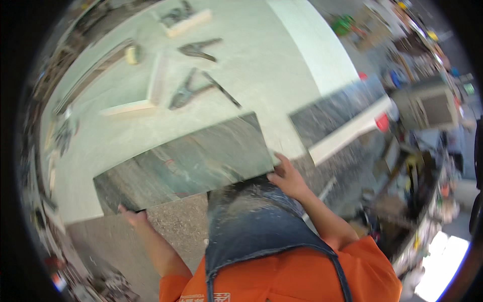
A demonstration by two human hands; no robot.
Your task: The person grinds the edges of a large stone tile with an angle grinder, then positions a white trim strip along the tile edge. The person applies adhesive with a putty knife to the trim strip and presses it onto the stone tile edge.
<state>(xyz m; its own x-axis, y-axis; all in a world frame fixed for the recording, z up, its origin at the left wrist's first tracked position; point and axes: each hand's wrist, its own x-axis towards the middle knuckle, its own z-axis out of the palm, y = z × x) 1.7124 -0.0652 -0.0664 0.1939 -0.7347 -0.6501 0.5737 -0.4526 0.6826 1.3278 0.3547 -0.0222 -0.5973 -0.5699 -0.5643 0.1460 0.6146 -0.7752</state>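
A long grey-green veined slab point(186, 161), stone-like and polished, lies slantwise in front of me at the near edge of the pale worktable point(251, 65). My left hand point(135, 216) grips its near left corner, thumb on the top face and the other fingers hidden beneath. At the slab's right end, my right hand point(289, 178) is closed around the edge, its fingers partly out of sight. Whether the slab rests on the table or is lifted slightly cannot be told. Beyond it lie a spring clamp point(187, 91) and a thin dark bar point(222, 89).
A second grey veined slab point(342, 108) with a white edge strip sits at the table's right. Another clamp point(199, 49), an L-shaped white-edged piece point(133, 107) and a small block with tools point(188, 22) lie farther back. Cluttered boxes and a cabinet point(427, 108) stand right.
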